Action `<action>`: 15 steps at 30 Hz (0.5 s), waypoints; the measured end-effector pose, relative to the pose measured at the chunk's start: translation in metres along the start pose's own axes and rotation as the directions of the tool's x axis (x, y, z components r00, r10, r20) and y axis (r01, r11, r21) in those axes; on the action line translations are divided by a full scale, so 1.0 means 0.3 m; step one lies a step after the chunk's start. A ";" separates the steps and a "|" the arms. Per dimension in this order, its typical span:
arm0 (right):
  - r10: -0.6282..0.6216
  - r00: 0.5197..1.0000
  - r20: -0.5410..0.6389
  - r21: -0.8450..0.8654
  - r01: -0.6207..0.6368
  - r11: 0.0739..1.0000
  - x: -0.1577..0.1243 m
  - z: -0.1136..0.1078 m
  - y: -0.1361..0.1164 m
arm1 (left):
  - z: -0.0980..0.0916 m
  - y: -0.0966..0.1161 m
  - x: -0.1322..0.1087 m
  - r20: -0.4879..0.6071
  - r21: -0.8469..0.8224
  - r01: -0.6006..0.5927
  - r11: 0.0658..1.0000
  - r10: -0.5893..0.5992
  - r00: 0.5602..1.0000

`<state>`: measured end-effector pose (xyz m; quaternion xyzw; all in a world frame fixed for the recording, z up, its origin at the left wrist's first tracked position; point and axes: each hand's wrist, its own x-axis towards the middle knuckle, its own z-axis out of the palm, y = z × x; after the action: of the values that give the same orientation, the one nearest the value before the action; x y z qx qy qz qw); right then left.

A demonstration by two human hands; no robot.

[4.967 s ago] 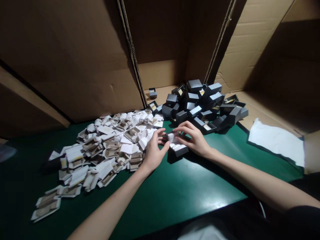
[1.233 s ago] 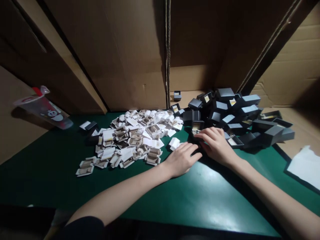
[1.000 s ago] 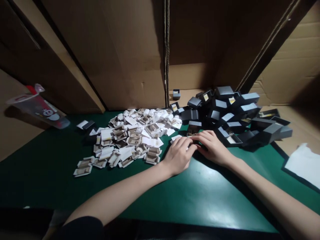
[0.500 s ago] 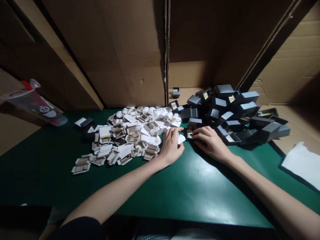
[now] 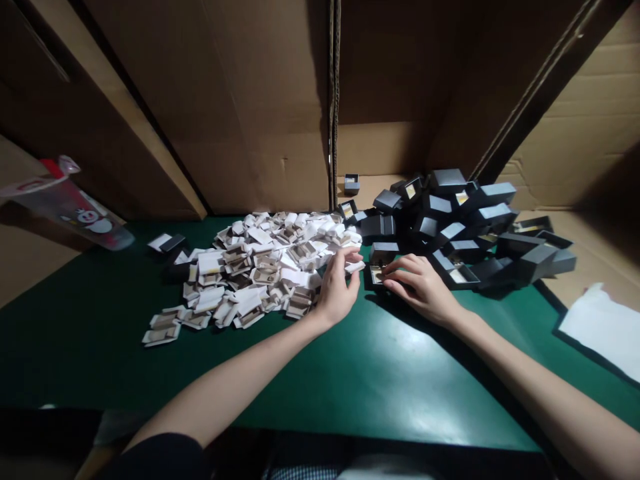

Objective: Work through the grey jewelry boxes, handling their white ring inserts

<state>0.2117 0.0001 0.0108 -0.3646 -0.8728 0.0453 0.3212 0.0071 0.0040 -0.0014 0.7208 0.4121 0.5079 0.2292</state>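
My left hand (image 5: 339,288) is at the right edge of a heap of small white folded card pieces (image 5: 260,273). Its thumb and fingers are curled around one white card piece (image 5: 356,267), which shows between them. Just to the right, a small black hinged box (image 5: 376,275) sits on the table with its lid raised at the back and a pale inside. My right hand (image 5: 419,283) grips this box by its right side, fingertips reaching over the rim. The fingers hide part of the box's inside.
Beyond my right hand lies a pile of black boxes (image 5: 440,207), several of them open. One small box (image 5: 351,183) stands apart near the cardboard wall (image 5: 270,107). A clear plastic cup (image 5: 85,213) is at the left on the green table (image 5: 300,387); white paper (image 5: 603,330) lies right.
My left hand has shifted slightly left, and the white card piece has moved with it. The black box under my right hand has slid a little left and its position is slightly lower.
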 end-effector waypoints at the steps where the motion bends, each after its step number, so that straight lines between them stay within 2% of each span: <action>1: 0.003 1.000 -0.003 -0.003 -0.003 1.000 0.000 -0.001 -0.001 | 0.002 -0.003 -0.001 -0.013 0.003 -0.009 1.000 0.009 1.000; 9: -0.001 0.999 -0.036 -0.008 0.001 1.000 -0.001 0.004 0.001 | 0.009 0.004 -0.001 -0.040 -0.062 -0.059 0.996 0.056 0.998; 15: 0.018 0.993 -0.118 0.039 -0.014 0.999 -0.004 0.010 -0.003 | 0.009 0.012 -0.004 -0.043 -0.178 -0.110 0.978 0.104 0.994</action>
<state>0.2100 -0.0010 0.0080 -0.3673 -0.8483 0.0426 0.3791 0.0108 0.0012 -0.0004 0.7097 0.3289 0.5667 0.2588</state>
